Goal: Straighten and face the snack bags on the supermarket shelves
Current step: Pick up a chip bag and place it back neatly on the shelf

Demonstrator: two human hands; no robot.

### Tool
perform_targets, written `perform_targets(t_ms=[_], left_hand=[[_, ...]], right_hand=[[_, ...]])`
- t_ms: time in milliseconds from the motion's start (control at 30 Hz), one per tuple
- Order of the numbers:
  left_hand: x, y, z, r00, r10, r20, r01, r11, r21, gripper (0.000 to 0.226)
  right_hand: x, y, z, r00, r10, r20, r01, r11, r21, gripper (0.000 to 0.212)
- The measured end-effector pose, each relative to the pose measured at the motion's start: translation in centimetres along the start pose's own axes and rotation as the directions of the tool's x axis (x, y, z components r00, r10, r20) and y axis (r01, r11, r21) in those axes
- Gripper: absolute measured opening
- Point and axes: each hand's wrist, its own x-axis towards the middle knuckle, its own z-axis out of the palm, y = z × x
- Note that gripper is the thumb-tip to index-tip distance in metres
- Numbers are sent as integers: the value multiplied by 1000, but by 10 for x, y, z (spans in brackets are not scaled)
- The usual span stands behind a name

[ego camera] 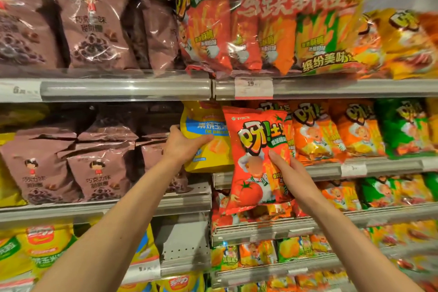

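Both forearms reach up toward the shelves. Left hand (183,146) grips a yellow corn-snack bag (206,136) at the shelf edge (331,169); right hand (290,179) holds a red tomato-flavour snack bag (254,161) before that shelf.

Red tomato bag (257,161) upright, yellow bag (208,137) beside, touching
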Motion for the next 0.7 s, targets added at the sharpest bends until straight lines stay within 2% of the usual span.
perform_targets(t_ms=[67, 100, 233, 467, 600, 700], left_hand=[[-2, -2, 3, 998, 50, 31, -50, 998, -28, 52], [-3, -4, 4, 997, 74, 32, -73, 996, -42, 45], [-7, -4, 5, 997, 67, 31, -63, 992, -114, 58], [-13, -12, -20, 993, 118, -9, -118, 980, -158, 35], [-11, -16, -40, 993, 119, 23, -112, 974, -197, 48], [-11, -17, -46, 989, 132, 62, -113, 961, -254, 40]], right_hand=[[1, 0, 0, 1000, -10, 2, 10, 1000, 5, 52], [2, 1, 0, 1000, -17, 6, 17, 1000, 9, 45], [3, 2, 2, 1000, -31, -8, 31, 1000, 5, 47], [1, 2, 4, 999, -39, -24, 39, 999, 16, 43], [2, 3, 6, 998, -36, -48, 37, 999, 12, 41], [3, 5, 7, 998, -30, -54, 31, 1000, 8, 43]])
